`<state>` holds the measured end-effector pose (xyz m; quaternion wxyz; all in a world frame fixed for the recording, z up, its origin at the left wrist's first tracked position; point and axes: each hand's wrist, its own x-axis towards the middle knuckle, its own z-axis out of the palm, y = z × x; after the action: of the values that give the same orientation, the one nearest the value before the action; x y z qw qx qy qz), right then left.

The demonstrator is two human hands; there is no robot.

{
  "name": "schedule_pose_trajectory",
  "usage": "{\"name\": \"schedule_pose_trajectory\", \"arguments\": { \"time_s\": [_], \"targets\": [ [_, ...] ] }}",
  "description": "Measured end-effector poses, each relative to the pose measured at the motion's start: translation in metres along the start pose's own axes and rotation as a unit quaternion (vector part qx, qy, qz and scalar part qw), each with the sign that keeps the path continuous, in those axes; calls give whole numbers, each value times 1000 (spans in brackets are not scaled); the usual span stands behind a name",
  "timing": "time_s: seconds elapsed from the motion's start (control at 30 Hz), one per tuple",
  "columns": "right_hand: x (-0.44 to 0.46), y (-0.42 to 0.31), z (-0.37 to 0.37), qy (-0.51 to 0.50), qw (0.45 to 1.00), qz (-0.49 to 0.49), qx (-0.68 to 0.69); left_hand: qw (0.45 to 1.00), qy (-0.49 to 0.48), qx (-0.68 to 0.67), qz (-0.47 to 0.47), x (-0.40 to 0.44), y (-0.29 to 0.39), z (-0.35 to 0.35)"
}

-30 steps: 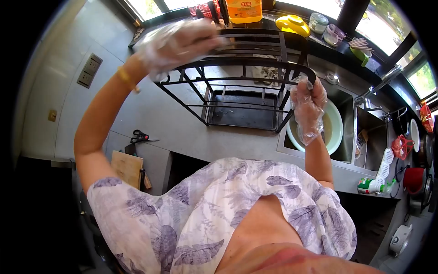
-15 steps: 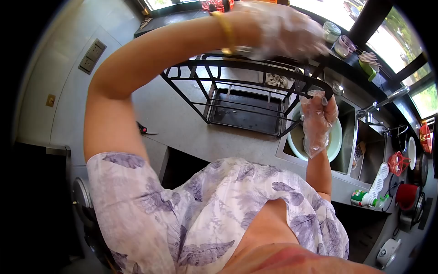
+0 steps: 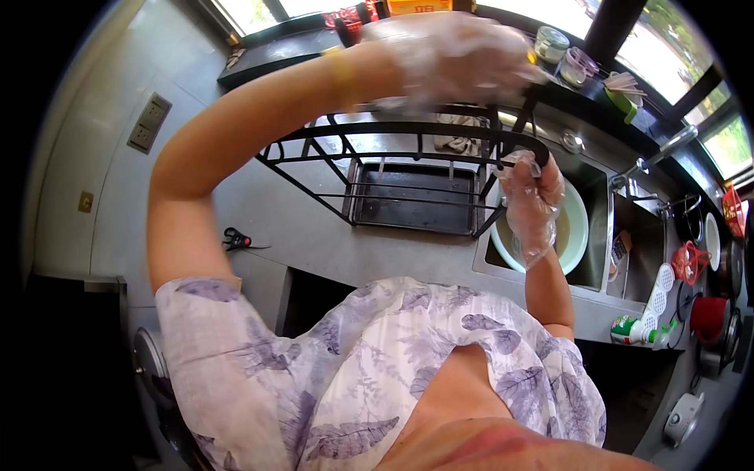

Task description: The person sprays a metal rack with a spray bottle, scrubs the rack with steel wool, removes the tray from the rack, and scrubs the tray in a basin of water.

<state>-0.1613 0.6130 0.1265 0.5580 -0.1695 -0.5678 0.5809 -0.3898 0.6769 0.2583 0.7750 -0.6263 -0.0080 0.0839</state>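
Note:
A black metal rack stands tilted over the counter, above a dark rectangular tray. My right hand, in a clear plastic glove, is closed round the rack's right front corner. Across the rack's far side reaches my left hand, gloved too and smeared by motion; its fingers and anything in them cannot be made out. A crumpled cloth shows behind the rack's bars. Beside my right hand, a pale green basin with cloudy water sits in the sink.
Scissors lie on the counter at the left. Along the window ledge are an orange container, glass jars and a green holder. A faucet, a green-and-white bottle and a red pot are at the right.
My left hand has swept from the rack's left end to the right along its far side, staying there over the last half second. My right hand keeps its hold on the corner.

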Motion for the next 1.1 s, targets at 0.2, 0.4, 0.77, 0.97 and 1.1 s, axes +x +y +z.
{"name": "schedule_pose_trajectory", "arguments": {
  "time_s": [0.2,0.4,0.77,0.97,1.1],
  "targets": [
    [2,4,-1,-2,997,-34,-66,641,-115,-674,-349,38,-41,-51],
    [9,-1,-1,-35,987,-131,-85,587,-309,-649,-373,-53,-68,-102],
    [15,-9,7,-57,977,-159,-127,576,-259,-739,-235,93,-79,-21],
    [6,-1,11,-32,971,-159,-176,419,-337,-767,-349,48,-75,-44],
    [1,5,13,-21,986,-122,-108,161,-320,-746,-561,-32,-89,-47]
  ]
}}
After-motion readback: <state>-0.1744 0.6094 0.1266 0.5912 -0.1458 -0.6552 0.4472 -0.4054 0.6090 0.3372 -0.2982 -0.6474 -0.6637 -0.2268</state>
